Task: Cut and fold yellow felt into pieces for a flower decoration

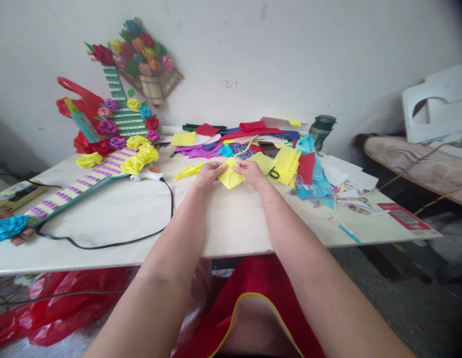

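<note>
Between my two hands is a yellow paper square [231,178], turned corner-down with creases across it, just above the table. My left hand [209,175] pinches its left side, and my right hand [253,174] pinches the right side. To the left of my left hand lies a folded yellow strip [189,171]. Right of my right hand are yellow sheets [286,164], with a dark scissors handle [274,174] showing beside them. A white glue gun [147,176] with a black cord lies farther left.
Flower-decorated striped panels [80,181] stand and lie at the left. Coloured paper [201,149] is piled along the back, near a dark bottle [322,130]. Blue scraps [316,176] lie at right. A power strip [17,194] sits at the left edge; red plastic [67,308] is below.
</note>
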`<state>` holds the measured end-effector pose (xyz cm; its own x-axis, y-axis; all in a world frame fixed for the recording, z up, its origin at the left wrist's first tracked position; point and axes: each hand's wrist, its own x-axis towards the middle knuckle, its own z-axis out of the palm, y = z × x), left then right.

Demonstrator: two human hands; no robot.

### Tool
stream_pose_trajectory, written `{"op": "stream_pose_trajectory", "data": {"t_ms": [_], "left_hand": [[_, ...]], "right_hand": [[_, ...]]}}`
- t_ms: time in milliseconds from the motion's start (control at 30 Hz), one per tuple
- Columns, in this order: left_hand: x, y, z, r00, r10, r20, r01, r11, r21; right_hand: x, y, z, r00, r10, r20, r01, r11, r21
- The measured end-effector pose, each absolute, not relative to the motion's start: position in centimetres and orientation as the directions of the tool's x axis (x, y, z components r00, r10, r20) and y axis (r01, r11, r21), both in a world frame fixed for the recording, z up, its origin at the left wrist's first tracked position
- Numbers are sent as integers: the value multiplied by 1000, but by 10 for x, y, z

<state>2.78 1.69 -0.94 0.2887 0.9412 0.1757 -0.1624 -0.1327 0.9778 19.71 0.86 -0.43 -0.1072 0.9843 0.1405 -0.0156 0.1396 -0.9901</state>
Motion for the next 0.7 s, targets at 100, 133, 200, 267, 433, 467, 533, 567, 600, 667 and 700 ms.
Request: {"op": "stream_pose_trajectory", "data": {"t_ms": [100, 133, 200, 267, 433, 467, 533, 567, 600, 667, 700], "left_hand": [[28, 17, -9, 299, 938, 173, -193, -118, 974], [28, 18, -9, 301, 938, 172, -209, -112, 972], [28, 19, -10, 297, 940, 169, -240, -98, 966], [28, 20, -10, 282, 946, 162, -260, -87, 962], [29, 21, -10, 244, 958, 153, -277, -82, 957], [29, 21, -10, 239, 959, 151, -279, -81, 957], [29, 20, -9, 231, 962, 147, -283, -78, 956], [29, 20, -9, 229, 962, 146, -284, -77, 956], [29, 20, -9, 230, 962, 145, -284, -76, 956], [29, 21, -10, 238, 960, 146, -281, -76, 957], [29, 22, -10, 242, 959, 148, -277, -78, 958]], "right_hand": [[197, 9, -4, -96, 986, 137, -22, 136, -991], [197, 9, -4, -91, 986, 139, -21, 137, -990], [198, 11, -5, -81, 986, 148, -32, 146, -989], [198, 12, -6, -73, 984, 160, -54, 157, -986], [199, 14, -8, -75, 983, 169, -74, 163, -984], [200, 14, -9, -83, 982, 172, -76, 166, -983], [200, 15, -10, -100, 979, 179, -85, 171, -982], [200, 15, -10, -106, 978, 179, -87, 170, -981], [200, 15, -10, -106, 978, 178, -88, 169, -982], [200, 13, -9, -98, 980, 173, -84, 165, -983], [200, 13, -9, -93, 981, 173, -79, 166, -983]]}}
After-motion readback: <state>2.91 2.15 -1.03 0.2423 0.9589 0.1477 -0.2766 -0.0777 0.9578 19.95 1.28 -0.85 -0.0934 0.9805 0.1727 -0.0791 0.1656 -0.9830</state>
